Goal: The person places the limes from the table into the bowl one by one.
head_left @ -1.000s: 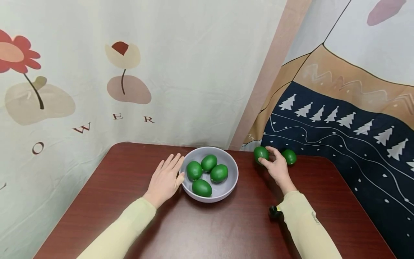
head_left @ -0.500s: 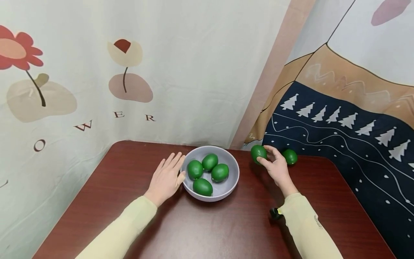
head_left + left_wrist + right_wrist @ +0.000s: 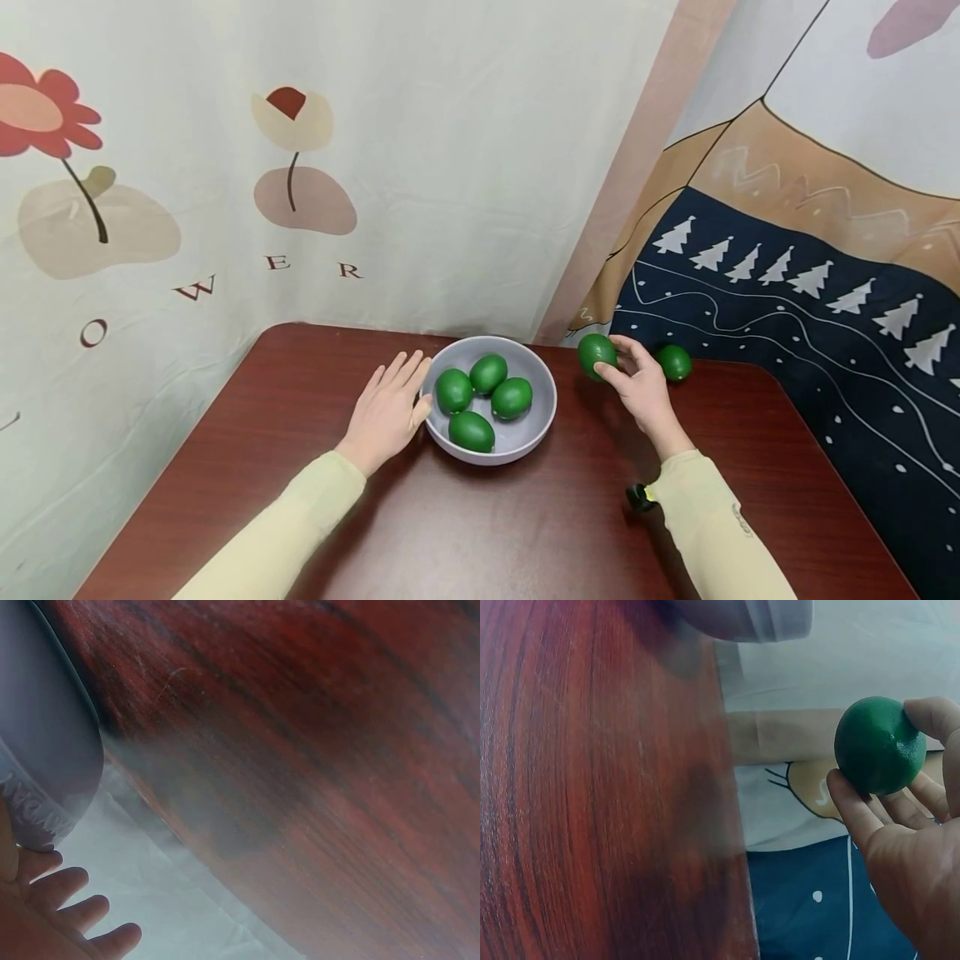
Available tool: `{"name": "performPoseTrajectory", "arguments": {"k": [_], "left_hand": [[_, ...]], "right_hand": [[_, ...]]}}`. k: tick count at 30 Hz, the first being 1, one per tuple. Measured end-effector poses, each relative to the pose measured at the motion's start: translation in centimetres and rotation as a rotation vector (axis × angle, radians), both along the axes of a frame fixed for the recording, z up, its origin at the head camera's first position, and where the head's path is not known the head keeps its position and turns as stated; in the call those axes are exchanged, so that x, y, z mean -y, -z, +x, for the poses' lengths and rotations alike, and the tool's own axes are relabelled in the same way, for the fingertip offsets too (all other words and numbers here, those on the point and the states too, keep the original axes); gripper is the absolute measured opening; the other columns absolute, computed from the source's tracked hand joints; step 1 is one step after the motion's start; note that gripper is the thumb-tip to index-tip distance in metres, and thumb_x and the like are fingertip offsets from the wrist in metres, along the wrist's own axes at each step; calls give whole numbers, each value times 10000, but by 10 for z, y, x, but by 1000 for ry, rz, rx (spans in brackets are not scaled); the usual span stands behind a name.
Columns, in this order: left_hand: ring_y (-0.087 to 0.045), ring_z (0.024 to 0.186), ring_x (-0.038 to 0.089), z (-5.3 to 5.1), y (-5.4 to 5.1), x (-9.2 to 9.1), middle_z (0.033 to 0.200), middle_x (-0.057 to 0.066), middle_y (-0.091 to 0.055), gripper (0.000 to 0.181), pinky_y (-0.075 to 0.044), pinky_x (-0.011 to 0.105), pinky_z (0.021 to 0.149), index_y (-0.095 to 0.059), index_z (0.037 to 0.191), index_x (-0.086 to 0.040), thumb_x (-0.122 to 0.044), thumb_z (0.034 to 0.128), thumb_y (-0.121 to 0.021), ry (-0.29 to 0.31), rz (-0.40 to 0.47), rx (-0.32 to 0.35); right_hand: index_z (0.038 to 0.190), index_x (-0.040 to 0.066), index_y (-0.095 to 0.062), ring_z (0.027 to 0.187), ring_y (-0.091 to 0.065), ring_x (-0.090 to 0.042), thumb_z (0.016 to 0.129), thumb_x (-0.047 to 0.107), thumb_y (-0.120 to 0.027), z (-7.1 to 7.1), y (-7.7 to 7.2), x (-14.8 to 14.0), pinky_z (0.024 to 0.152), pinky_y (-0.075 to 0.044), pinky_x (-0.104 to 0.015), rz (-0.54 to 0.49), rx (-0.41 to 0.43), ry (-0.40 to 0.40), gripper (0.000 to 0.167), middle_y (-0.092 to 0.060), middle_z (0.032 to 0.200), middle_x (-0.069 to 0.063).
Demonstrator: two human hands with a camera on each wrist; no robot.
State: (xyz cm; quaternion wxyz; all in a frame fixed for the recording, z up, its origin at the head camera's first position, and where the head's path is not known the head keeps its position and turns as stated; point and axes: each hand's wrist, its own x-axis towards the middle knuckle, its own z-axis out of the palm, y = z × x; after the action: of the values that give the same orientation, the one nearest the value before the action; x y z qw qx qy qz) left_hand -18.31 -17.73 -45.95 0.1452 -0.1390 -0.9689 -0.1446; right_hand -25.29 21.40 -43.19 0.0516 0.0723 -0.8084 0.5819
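Table [image 3: 480,525]: dark red.
Bowl [image 3: 519,435]: grey, four green fruits [image 3: 472,432] inside.
Left hand [image 3: 383,412]: fingers straight, slightly spread, thumb against bowl.
Right hand [image 3: 642,388]: thumb and fingers pinching the held fruit [image 3: 596,356].
Held fruit: right of bowl, nearer it than a second ago.
Loose fruit [image 3: 675,363]: far edge, beside right hand.

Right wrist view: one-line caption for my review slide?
Right hand holding a green fruit before a patterned cloth, reddish table at left, part of a grey bowl up top.
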Motion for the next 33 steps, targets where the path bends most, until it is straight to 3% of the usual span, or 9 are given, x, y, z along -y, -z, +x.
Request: {"name": "performPoseTrajectory", "arguments": {"k": [3,7,15,33], "left_hand": [[-304,1544,339,0,-2,-1,1637,125,-399,595,-255,557,1244,-453,1563,-64,-327,1032,-506,-5,-5,19],[-322,1534,351,0,-2,-1,1628,133,-411,592,-265,567,1237,-462,1556,-58,-318,1027,-519,-3,-7,10],[-316,1536,349,0,-1,0,1628,135,-411,594,-271,569,1233,-455,1561,-62,-329,1032,-502,1,1,8],[-328,1531,354,0,-1,-1,1615,145,-429,587,-274,569,1234,-472,1547,-46,-301,1023,-549,1,3,-12]], "right_hand": [[1462,-13,-508,1083,-595,35,963,93,-717,1,0,1,871,-491,-79,-17,-14,-5,552,-552,1441,-219],[1454,-15,-517,1039,-598,66,959,79,-711,3,-1,5,856,-503,-86,-24,-29,-15,540,-560,1427,-222],[1447,-44,-514,1032,-607,45,941,24,-707,9,-4,14,846,-517,-95,-46,-43,-38,546,-553,1416,-250],[1448,3,-524,1087,-639,-84,939,44,-734,23,-13,33,880,-530,-116,-56,-54,-135,553,-622,1338,-264]]}}
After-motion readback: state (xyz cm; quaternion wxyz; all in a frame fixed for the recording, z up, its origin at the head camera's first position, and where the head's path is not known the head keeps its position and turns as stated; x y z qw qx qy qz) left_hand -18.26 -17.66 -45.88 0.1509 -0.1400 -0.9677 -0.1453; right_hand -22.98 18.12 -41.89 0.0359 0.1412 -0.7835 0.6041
